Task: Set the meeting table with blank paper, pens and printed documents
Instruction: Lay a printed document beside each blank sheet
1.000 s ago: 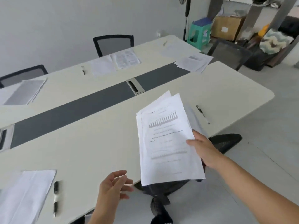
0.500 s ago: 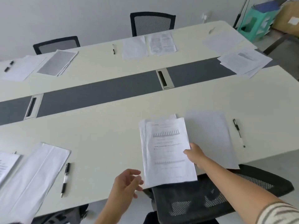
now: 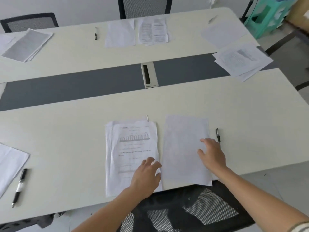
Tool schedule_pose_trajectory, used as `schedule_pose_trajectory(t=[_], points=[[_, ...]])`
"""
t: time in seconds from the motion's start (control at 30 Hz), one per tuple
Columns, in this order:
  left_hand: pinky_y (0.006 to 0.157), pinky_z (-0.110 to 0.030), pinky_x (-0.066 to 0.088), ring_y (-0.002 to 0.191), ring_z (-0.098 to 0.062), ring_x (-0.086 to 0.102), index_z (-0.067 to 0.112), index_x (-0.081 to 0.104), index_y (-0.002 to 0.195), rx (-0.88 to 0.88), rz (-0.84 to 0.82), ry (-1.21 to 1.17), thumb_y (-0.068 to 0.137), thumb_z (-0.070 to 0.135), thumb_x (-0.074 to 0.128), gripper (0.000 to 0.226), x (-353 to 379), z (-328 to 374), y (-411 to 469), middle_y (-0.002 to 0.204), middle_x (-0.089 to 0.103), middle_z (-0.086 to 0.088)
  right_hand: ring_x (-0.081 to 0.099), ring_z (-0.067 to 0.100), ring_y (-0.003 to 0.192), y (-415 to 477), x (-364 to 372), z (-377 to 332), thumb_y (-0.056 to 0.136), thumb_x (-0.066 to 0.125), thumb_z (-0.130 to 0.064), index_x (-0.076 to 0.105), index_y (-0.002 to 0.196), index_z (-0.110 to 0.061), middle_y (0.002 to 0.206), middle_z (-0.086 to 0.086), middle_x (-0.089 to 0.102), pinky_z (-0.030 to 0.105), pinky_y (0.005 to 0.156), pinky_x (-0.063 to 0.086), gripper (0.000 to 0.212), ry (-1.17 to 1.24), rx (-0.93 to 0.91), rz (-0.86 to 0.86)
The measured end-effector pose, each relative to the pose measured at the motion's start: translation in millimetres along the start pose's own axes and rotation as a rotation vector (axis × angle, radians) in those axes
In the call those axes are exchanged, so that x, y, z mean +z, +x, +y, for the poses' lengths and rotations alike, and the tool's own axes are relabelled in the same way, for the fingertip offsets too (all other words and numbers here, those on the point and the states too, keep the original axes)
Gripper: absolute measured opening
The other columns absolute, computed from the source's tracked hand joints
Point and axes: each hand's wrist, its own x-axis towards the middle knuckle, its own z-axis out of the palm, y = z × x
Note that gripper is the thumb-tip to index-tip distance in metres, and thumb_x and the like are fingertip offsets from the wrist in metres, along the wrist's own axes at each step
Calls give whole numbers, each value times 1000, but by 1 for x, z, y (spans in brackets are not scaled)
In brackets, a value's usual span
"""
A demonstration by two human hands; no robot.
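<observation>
A stack of printed documents (image 3: pixel 128 148) with a bar chart lies flat on the near side of the cream meeting table (image 3: pixel 66 131). My left hand (image 3: pixel 147 176) rests on its lower right corner with relaxed fingers. Just to the right lies a blank sheet of paper (image 3: pixel 180 139). My right hand (image 3: pixel 212 154) lies flat on its right part, fingers spread. A black pen (image 3: pixel 217 135) sits right of that sheet.
Another setting with white paper (image 3: pixel 10 164) and a pen (image 3: pixel 19 186) is at the near left. Across the dark centre strip (image 3: pixel 66 91) lie more papers (image 3: pixel 152 31), a pen (image 3: pixel 95 33) and stacks (image 3: pixel 26 44). A mesh chair (image 3: pixel 192 210) stands below me.
The printed stack, held in my right hand above the table edge, has been laid flat on the table. My right hand moved onto the blank sheet and my left hand onto the stack.
</observation>
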Motion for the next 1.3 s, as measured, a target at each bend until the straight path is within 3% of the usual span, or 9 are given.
schedule_pose_trajectory(t=[0.1,0.27,0.47,0.6,0.73,1.0,1.07,1.17,1.3], points=[[116,-37,25,147,-25,13,24,35,143,85,-109,244,100,27,38,44,25,23,32,162,8,-6,45,31,125,21,-23,50,91,54,-22,53,129,-17,138,9,49,41,85,48,39,-28,99,78],[121,-44,3,148,-33,-13,27,8,153,93,-270,441,101,30,39,61,73,40,53,161,-16,-14,61,32,107,46,-34,90,87,65,-34,46,136,-18,125,9,57,38,86,49,55,15,226,-103],[118,-46,11,147,-40,-11,27,-6,153,56,-297,467,97,23,48,77,100,75,75,158,-20,-22,63,30,99,74,-51,96,88,62,-16,56,125,-11,106,7,71,31,80,46,37,105,239,-72],[115,-46,20,145,-41,-1,28,-5,152,46,-273,489,91,20,60,90,106,83,86,158,-13,-22,57,21,79,73,-56,56,87,64,-15,59,117,-12,82,-1,64,26,73,39,30,222,62,-24],[113,-45,23,145,-39,1,29,-3,151,65,-250,502,90,19,62,90,106,83,85,158,-11,-21,61,21,80,64,-25,10,87,62,-14,57,117,-14,74,-6,64,30,75,45,31,230,-92,-134],[116,-46,19,147,-39,-2,22,6,151,95,-160,454,91,17,58,79,109,67,76,160,-9,-20,56,24,112,57,4,19,86,67,-37,49,130,-16,121,3,59,35,83,49,52,3,-194,-167],[118,-47,13,148,-39,-6,21,7,152,75,-131,441,93,17,54,75,110,58,70,160,-10,-20,38,22,136,49,-2,35,82,69,-46,39,143,-21,145,2,43,38,96,46,72,-132,-317,-133],[119,-47,11,148,-38,-9,21,6,152,61,-135,431,96,18,50,71,111,46,63,160,-11,-19,-1,24,152,36,-1,53,79,67,-58,13,154,-27,164,7,2,39,118,20,98,-344,-374,-302],[118,-45,16,148,-36,-6,19,10,151,58,-137,402,95,18,52,71,109,44,66,161,-7,-19,-9,26,151,30,9,52,78,65,-61,11,155,-25,164,10,-7,38,120,12,100,-364,-343,-301]])
